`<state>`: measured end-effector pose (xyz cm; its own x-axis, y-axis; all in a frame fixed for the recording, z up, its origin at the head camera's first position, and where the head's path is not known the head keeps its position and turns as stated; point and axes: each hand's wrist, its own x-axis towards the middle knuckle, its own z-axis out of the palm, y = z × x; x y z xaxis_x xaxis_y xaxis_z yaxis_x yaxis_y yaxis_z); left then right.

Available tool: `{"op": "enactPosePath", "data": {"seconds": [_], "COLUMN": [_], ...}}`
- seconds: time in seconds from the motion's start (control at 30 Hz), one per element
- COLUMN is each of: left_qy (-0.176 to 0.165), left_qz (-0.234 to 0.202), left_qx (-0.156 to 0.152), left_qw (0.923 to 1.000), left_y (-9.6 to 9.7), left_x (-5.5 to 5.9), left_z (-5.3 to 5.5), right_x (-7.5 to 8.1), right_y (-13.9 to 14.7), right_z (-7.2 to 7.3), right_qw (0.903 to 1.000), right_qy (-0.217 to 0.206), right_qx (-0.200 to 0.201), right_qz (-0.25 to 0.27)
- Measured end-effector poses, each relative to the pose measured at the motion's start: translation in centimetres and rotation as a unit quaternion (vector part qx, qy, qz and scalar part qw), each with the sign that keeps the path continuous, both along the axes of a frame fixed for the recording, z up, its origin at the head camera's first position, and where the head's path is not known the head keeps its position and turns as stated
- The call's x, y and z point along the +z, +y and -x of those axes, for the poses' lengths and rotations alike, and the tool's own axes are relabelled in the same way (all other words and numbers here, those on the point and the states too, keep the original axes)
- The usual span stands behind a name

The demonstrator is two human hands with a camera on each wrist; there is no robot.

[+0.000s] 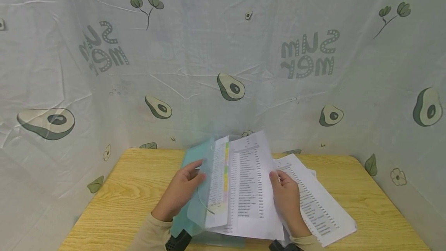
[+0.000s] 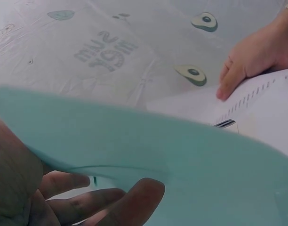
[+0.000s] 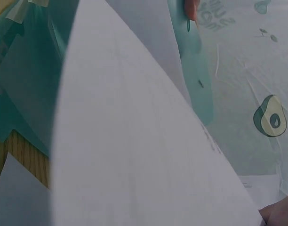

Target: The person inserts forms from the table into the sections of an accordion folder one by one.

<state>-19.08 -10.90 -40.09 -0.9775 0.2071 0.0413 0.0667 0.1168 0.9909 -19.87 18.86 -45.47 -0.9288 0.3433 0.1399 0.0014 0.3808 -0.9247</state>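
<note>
A translucent teal folder (image 1: pixel 184 222) lies open at the middle of the table. My left hand (image 1: pixel 182 189) pinches the raised cover (image 2: pixel 111 136) at its left side, thumb on the near face. Behind that cover shows a sheet with a coloured strip (image 1: pixel 226 173), and a thin cord (image 1: pixel 205 204) hangs across it. My right hand (image 1: pixel 287 198) pinches the right edge of a white printed sheet (image 1: pixel 248 189), which stands tilted up beside the coloured one. In the right wrist view the sheet's blank back (image 3: pixel 120 132) fills the middle.
More printed sheets (image 1: pixel 322 212) lie overlapping on the wood-grain table (image 1: pixel 366 196), right of my right hand. A pale curtain (image 1: pixel 195 49) printed with avocados hangs behind the table and along both sides.
</note>
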Motion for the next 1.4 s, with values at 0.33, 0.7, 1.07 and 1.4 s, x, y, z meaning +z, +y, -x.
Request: {"op": "enactPosePath", "data": {"seconds": [0.33,0.7,1.07,1.4], "left_qy": [-0.001,0.001,0.004,0.003], "left_qz": [0.002,-0.008,-0.020,-0.013], "left_qx": [0.024,0.059,0.062,0.053], "left_qw": [0.9997,0.9983,0.9979,0.9985], "left_y": [-0.22,-0.74,-0.76,-0.39], "left_x": [0.11,0.18,0.22,0.13], "left_z": [-0.03,-0.10,0.01,-0.12], "right_x": [0.15,0.76,0.73,0.14], "right_y": [-0.06,0.43,0.60,0.12], "right_z": [-0.04,-0.14,-0.22,0.25], "right_qw": [0.9975,0.9857,0.9787,0.9797], "right_qy": [-0.013,-0.044,-0.058,-0.061], "right_qx": [0.067,0.147,0.192,0.168], "right_qz": [0.019,0.070,0.045,0.090]}}
